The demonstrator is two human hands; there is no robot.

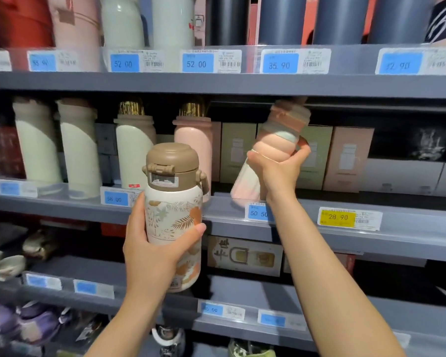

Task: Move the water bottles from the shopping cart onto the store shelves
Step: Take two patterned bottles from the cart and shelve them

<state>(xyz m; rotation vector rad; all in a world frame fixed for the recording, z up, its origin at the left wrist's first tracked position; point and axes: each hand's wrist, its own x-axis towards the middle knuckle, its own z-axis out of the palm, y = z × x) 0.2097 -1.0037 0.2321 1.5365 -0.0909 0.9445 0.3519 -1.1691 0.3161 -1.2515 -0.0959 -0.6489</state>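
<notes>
In front of the middle shelf [242, 222], 2 bottles were in hand. Item 1: leaf-print bottle [171, 217], cream body, brown domed lid with hinge clasp, upright; left hand [150, 251] curled round its lower body, thumb across the front. Item 2: pink ribbed bottle [271, 150], banded pink-and-grey cap, tilted with the cap towards the upper shelf [216, 83]; its base sat over the middle shelf's lip, right hand [278, 171] wrapped round its waist. Behind: 3 cream flasks [80, 150] and a pink flask [193, 140] standing left; boxed stock [348, 158] right. Price tags read 50.50 [259, 213] and 28.90 [337, 217].
</notes>
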